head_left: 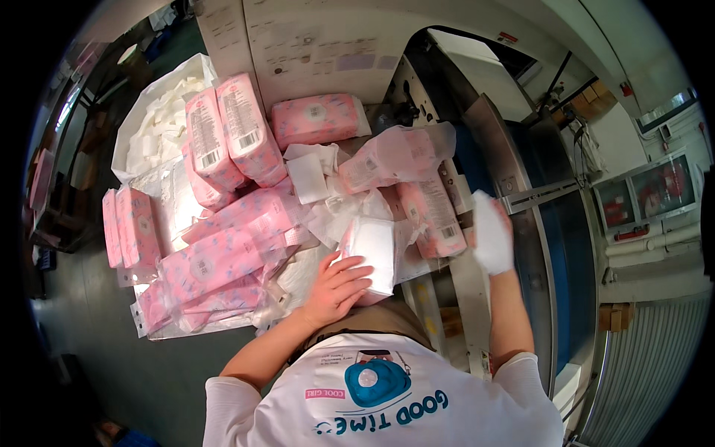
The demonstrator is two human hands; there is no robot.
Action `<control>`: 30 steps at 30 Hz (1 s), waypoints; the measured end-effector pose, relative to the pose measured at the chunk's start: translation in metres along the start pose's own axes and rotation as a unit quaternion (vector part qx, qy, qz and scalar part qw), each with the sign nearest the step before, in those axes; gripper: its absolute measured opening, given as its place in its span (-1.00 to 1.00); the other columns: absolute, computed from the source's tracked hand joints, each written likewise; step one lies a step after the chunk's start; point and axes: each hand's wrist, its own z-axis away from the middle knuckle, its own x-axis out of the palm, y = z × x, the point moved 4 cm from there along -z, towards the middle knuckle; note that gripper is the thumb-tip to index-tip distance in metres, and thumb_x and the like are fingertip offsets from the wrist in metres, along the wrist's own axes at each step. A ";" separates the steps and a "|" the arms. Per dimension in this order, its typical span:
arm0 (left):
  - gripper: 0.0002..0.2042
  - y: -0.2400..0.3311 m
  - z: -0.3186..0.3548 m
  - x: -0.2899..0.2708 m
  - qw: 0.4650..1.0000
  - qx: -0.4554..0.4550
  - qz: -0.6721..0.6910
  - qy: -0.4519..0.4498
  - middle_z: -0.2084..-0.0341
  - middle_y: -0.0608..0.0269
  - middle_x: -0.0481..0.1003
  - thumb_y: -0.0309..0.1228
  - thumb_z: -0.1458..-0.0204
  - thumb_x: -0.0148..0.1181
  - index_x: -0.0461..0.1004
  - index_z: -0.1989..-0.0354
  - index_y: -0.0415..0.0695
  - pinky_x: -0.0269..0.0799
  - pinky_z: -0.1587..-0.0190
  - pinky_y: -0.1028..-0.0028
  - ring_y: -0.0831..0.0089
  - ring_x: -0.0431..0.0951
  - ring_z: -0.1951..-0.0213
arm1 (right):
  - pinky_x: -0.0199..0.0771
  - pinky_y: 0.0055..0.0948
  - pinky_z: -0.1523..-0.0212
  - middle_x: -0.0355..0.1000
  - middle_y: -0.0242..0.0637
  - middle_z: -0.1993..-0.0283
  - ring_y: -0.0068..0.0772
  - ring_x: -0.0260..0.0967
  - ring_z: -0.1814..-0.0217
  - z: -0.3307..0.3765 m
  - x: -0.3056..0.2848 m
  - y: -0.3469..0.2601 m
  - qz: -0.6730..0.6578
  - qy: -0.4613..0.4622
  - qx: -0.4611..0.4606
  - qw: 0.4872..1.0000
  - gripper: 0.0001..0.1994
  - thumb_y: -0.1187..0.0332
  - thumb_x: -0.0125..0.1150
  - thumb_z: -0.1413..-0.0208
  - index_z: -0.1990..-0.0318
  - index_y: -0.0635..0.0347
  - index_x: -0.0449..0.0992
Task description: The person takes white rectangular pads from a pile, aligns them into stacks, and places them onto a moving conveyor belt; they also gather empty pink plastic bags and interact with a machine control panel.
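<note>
My left hand (339, 290) is curled over the near side of a pink-wrapped tissue pack (375, 253) close to my waist, its white side facing up. The fingers lie slightly apart across that pack, and the thumb is hidden. Out to the right, my right hand (508, 223) grips a folded white tissue stack (491, 235), which covers most of its fingers. Just beyond the left hand lie crumpled clear wrapping (328, 223) and a loose white tissue stack (307, 177). A pink pack (430, 216) rests between the two hands, partly under a loose pink wrapper (398, 158).
Several pink tissue packs (246, 130) stand and lie on the left of the table. Flat pink wrappers (205, 272) are heaped at its near left. A white bag (153, 134) of white scraps sits behind. At right runs a machine with metal guides (532, 246) and a blue belt (570, 276).
</note>
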 end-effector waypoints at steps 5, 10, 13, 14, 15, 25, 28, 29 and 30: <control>-0.87 0.007 -0.019 0.027 0.995 0.061 0.074 -0.015 0.26 0.32 0.51 -0.53 0.17 0.20 0.49 0.39 -0.11 0.00 -0.22 0.07 0.29 0.43 0.06 | 0.37 -0.48 0.18 0.44 -0.29 0.24 -0.46 0.37 0.26 0.040 0.044 0.118 0.337 -0.137 0.022 0.931 -0.77 0.35 0.06 -0.12 0.13 0.27 0.45; -0.87 0.003 -0.030 0.043 0.999 -0.001 0.026 -0.033 0.38 0.28 0.49 -0.49 0.21 0.22 0.49 0.42 -0.14 0.07 -0.18 0.08 0.33 0.44 0.16 | 0.15 -0.40 -0.19 0.19 -0.20 -0.16 -0.32 0.20 -0.16 0.073 0.088 0.197 -0.333 -0.165 0.317 0.872 -0.55 0.18 -0.36 -0.28 -0.25 0.15 0.08; -0.89 -0.011 -0.037 0.080 0.993 -0.012 -0.068 -0.099 0.47 0.25 0.47 -0.44 0.19 0.20 0.49 0.44 -0.13 0.12 -0.15 0.09 0.30 0.44 0.23 | 0.20 -0.42 -0.10 0.17 -0.29 -0.17 -0.42 0.20 -0.11 0.098 0.065 0.228 -0.189 -0.124 0.352 0.908 -0.57 0.17 -0.29 -0.24 -0.22 0.09 0.10; -0.89 -0.020 -0.038 0.107 0.986 -0.004 -0.094 -0.134 0.47 0.25 0.47 -0.42 0.19 0.17 0.49 0.45 -0.12 0.11 -0.15 0.10 0.30 0.44 0.23 | 0.28 -0.43 0.01 0.20 -0.34 -0.13 -0.50 0.24 -0.02 0.110 0.041 0.259 -0.189 -0.084 0.395 0.895 -0.57 0.15 -0.23 -0.21 -0.19 0.07 0.14; -0.89 -0.034 -0.033 0.133 0.978 -0.003 -0.125 -0.166 0.47 0.25 0.46 -0.40 0.18 0.15 0.49 0.45 -0.12 0.11 -0.15 0.11 0.30 0.43 0.23 | 0.25 -0.44 0.21 0.25 -0.34 0.05 -0.48 0.24 0.17 0.121 0.023 0.276 -0.196 -0.058 0.432 0.878 -0.64 0.14 -0.16 -0.18 -0.07 0.08 0.23; -0.80 -0.035 -0.043 0.239 0.972 0.136 -0.030 -0.187 0.33 0.16 0.44 -0.43 0.16 0.08 0.46 0.30 -0.13 0.09 -0.15 0.16 0.22 0.38 0.14 | 0.29 -0.57 0.19 0.35 -0.36 0.30 -0.57 0.27 0.26 0.200 -0.050 0.107 0.166 -0.058 0.217 0.960 -0.83 0.39 0.00 -0.15 0.16 0.25 0.44; -0.71 -0.039 -0.025 0.174 0.985 0.042 0.093 -0.140 0.18 0.07 0.41 -0.47 0.09 0.11 0.40 0.12 -0.15 0.13 -0.13 0.15 0.13 0.34 0.04 | 0.25 -0.60 0.14 0.32 -0.34 0.25 -0.54 0.26 0.22 0.200 -0.028 0.080 0.208 -0.282 0.098 0.931 -0.80 0.47 0.04 -0.11 0.11 0.21 0.43; -0.70 -0.055 -0.010 0.143 0.993 -0.046 0.078 -0.082 0.18 0.07 0.41 -0.49 0.11 0.11 0.40 0.12 -0.17 0.14 -0.11 0.17 0.13 0.34 0.03 | 0.24 -0.60 0.14 0.32 -0.33 0.26 -0.52 0.28 0.22 0.196 -0.027 0.084 0.180 -0.282 0.160 0.929 -0.80 0.51 0.03 -0.09 0.12 0.20 0.45; -0.69 -0.072 0.009 0.111 0.989 -0.133 0.064 -0.017 0.18 0.07 0.41 -0.52 0.13 0.11 0.40 0.12 -0.19 0.15 -0.10 0.18 0.14 0.33 0.02 | 0.24 -0.61 0.14 0.32 -0.34 0.26 -0.53 0.28 0.22 0.193 -0.025 0.090 0.175 -0.285 0.179 0.925 -0.81 0.52 0.02 -0.09 0.14 0.21 0.46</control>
